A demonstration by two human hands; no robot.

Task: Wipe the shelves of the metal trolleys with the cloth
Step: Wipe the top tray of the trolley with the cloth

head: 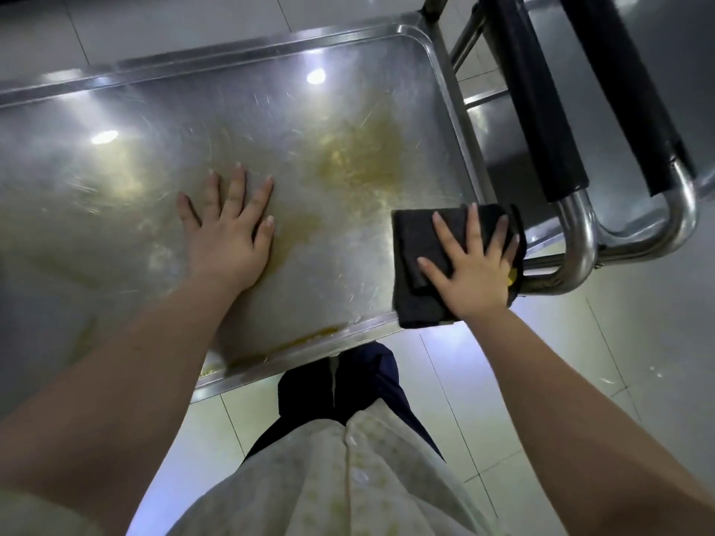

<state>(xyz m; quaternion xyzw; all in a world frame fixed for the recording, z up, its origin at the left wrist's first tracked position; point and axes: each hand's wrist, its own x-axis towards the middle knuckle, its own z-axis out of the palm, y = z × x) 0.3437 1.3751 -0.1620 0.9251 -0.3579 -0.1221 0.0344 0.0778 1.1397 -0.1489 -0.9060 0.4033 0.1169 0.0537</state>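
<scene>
Two hands: your right hand (470, 272) and your left hand (228, 241), both palm-down on one trolley shelf (271, 121).
Right fingers (472, 222): five, straight and spread, pressing flat on the cloth (419, 241); none curls round it.
Left fingers (236, 187): five, straight and fanned, flat on bare metal; you hold nothing here.
Cloth: one, dark and folded, under your right palm at the shelf's near right corner. Its near edge hangs over the near rim and its right edge reaches the right rim.
Yellow patch (512, 278): one, small, at the cloth's right edge beside your little finger; what it is cannot be told.
Shelf edges: raised rim with rounded corners. The far, right and near rims show; the left end runs out of view.
Stains (360, 156): two broad yellowish smears, one beyond the cloth and one to the left of your left hand. One crusted line also runs along the near rim.
Open room: bare metal between your two hands, and from both hands up to the far rim.
Handles (572, 245): two bent steel tubes, side by side just past the right rim, each with one black grip sleeve (537, 110).
Second trolley (692, 71): one, its steel surface showing beyond the handles.
Floor (561, 381): pale tiles on the near and far sides.
Clothing: one pale apron (329, 477) over dark trousers (367, 381), close to the near rim.
</scene>
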